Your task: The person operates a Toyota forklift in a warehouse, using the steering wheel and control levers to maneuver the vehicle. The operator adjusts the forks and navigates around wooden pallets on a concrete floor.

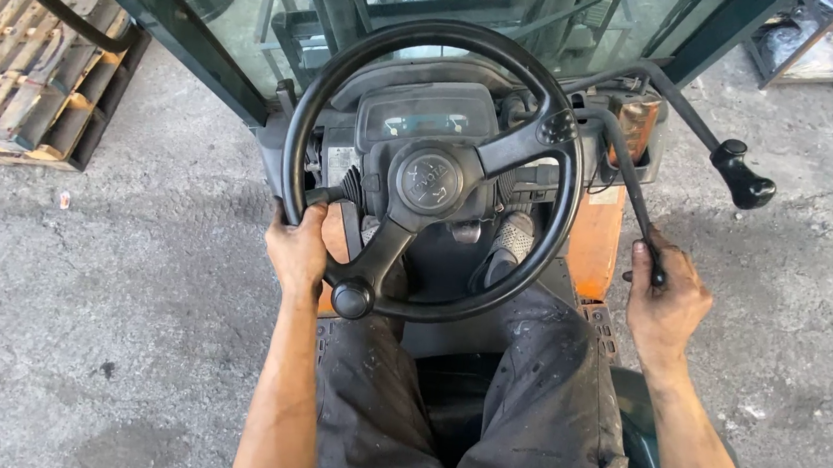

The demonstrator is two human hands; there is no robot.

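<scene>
We sit behind the black steering wheel (432, 170), the landmark for everything here. Our left hand (296, 252) is closed around the wheel's lower left rim, just left of the round spinner knob (352, 299) fixed to the rim's bottom. Our right hand (667, 301) is curled tight on the end of a thin black lever (628, 172), to the right of the wheel. A 2nd lever with a thick black handle (743, 175) stands farther right of the wheel, untouched. Wooden pallets (24, 69) lie on the concrete floor (130, 289) far left of the wheel.
</scene>
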